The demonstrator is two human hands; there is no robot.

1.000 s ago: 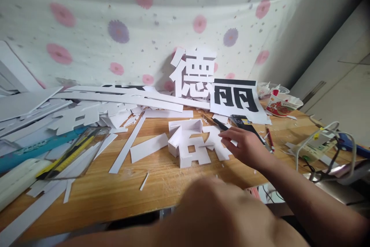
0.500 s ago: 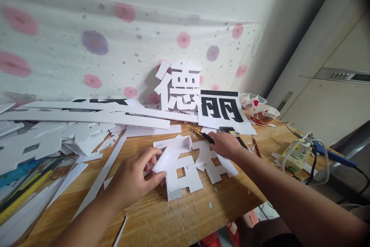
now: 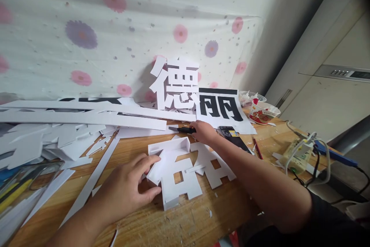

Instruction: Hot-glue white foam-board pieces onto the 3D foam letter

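Note:
My left hand [image 3: 131, 181] has its thumb and index finger on the left edge of a white foam-board character piece [image 3: 167, 166], which has upright strips along its rim. The piece lies on the wooden table [image 3: 199, 224]. My right hand [image 3: 202, 131] reaches beyond it and is closed on the black handle of a craft knife [image 3: 186, 129]. The knife's blade points left over a white strip [image 3: 138, 131]. Against the right side of the piece rests a second flat white cutout [image 3: 216, 170], with a small loose strip across the two.
A white foam-board character [image 3: 176, 85] stands at the back, beside a printed sheet [image 3: 219, 108]. White offcuts [image 3: 26, 143] and long strips pile up on the left. On the right are a phone [image 3: 234, 137], a red pencil [image 3: 257, 148], a paper bowl [image 3: 263, 112] and a power strip [image 3: 297, 154] with cables.
My right hand has moved left with the craft knife, from beside the phone to over the white strip. My left hand stays at the piece's edge. The camera view has shifted slightly.

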